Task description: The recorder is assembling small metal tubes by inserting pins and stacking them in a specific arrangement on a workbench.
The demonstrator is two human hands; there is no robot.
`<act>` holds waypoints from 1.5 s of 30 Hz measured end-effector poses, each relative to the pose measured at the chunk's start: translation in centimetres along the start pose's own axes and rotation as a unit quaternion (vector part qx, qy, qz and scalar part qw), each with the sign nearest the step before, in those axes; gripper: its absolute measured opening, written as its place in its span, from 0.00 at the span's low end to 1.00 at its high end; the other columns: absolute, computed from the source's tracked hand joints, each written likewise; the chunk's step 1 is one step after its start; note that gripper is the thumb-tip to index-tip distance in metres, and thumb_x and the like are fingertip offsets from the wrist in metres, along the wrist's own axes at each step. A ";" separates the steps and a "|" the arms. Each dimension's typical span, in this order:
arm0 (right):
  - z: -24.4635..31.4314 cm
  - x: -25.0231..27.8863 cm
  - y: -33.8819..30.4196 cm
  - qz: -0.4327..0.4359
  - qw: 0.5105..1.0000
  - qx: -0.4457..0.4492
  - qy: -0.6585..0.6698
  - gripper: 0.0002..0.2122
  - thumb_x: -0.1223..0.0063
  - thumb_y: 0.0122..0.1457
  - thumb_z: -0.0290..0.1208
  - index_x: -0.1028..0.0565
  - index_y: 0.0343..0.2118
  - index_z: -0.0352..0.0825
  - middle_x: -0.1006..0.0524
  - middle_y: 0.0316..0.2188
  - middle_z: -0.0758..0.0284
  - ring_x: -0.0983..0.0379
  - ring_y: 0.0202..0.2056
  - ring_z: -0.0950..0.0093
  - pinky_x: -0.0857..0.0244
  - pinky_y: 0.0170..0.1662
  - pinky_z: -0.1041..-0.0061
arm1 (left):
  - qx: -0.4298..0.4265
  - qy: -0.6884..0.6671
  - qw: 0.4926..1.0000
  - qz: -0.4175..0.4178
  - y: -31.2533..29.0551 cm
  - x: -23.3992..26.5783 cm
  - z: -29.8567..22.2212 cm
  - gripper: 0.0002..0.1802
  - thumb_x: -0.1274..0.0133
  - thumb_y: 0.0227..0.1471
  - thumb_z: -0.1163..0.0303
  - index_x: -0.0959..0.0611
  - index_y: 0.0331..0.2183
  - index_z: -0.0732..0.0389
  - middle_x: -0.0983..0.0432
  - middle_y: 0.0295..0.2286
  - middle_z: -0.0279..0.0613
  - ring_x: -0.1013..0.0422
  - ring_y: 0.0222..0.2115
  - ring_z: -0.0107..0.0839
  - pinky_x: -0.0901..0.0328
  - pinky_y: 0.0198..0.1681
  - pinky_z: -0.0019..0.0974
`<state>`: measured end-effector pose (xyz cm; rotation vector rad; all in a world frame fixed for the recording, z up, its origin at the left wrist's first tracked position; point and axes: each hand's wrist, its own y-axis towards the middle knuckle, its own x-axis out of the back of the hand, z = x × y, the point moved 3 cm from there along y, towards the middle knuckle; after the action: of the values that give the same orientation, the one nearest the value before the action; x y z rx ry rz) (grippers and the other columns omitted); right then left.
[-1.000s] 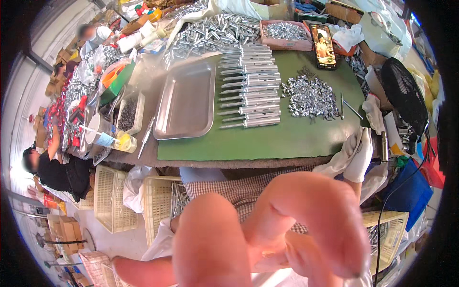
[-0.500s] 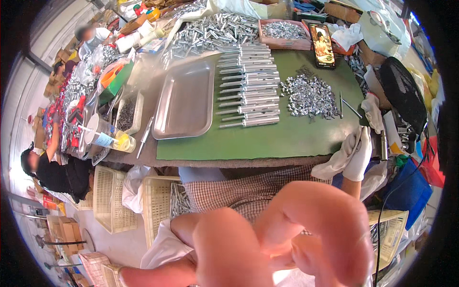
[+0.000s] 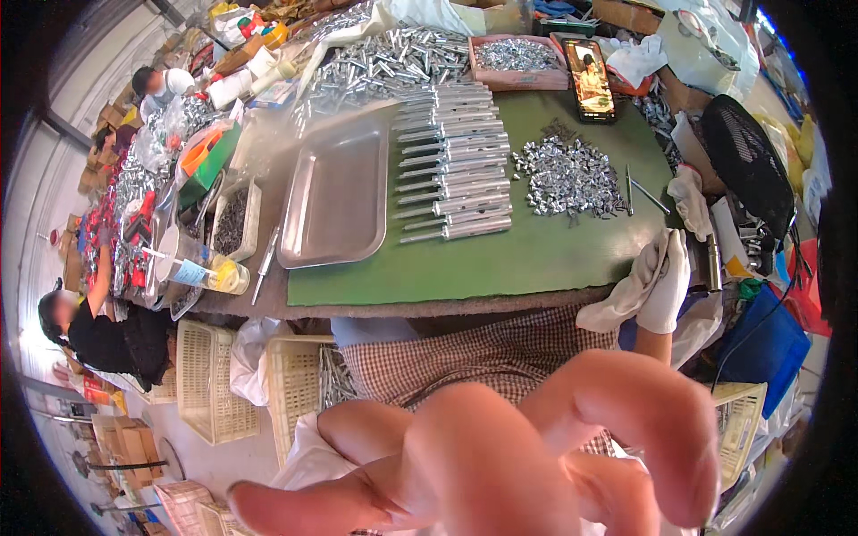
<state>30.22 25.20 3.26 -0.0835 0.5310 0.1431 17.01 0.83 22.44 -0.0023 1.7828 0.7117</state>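
Two hands [image 3: 483,456] [image 3: 667,293]: bare left loosely spread, gloved right clasped on a limp white glove [image 3: 615,309].

At far left, a co-worker in black [image 3: 116,344] beside a pile of red and silver pieces [image 3: 134,183]; closer in, a clear cup [image 3: 189,268] with yellow contents (and a white straw [image 3: 159,255]). Below, cream plastic crates [image 3: 219,384] and brown cardboard boxes [image 3: 134,439]. At the table's far side, toward the right, a lit phone [image 3: 589,80]; nearer, a blue bag [image 3: 760,339].

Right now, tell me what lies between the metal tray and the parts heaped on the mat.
A column of metal rods on the mat, in the head view.
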 end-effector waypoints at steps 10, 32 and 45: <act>0.1 -0.1 0.0 -0.003 1.000 0.013 -0.008 0.12 0.55 0.71 0.40 0.31 0.32 0.39 0.40 0.19 0.77 0.47 0.18 0.85 0.54 0.20 0.82 | -0.034 0.023 0.998 0.037 1.5 0.8 -0.5 0.43 0.66 0.60 0.28 0.31 0.57 0.55 0.38 0.52 0.60 0.31 0.33 0.41 0.29 0.34 0.38; 0.5 -0.3 -0.1 0.012 1.000 0.013 0.006 0.11 0.55 0.71 0.39 0.31 0.32 0.39 0.39 0.19 0.76 0.46 0.18 0.84 0.52 0.20 0.81 | -0.100 0.046 0.986 0.125 2.5 2.0 -0.7 0.45 0.69 0.60 0.27 0.34 0.60 0.55 0.38 0.54 0.60 0.30 0.34 0.44 0.29 0.34 0.39; 0.3 0.7 0.2 -0.011 1.000 0.014 -0.005 0.11 0.54 0.71 0.39 0.31 0.32 0.40 0.39 0.21 0.77 0.46 0.19 0.85 0.53 0.21 0.82 | -0.060 0.050 0.990 0.121 2.9 4.3 1.6 0.45 0.72 0.61 0.27 0.35 0.61 0.55 0.36 0.55 0.57 0.30 0.39 0.46 0.29 0.37 0.40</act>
<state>30.93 25.53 3.17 -0.0611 0.5215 0.1137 15.89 5.41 19.76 0.1012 1.8530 1.0086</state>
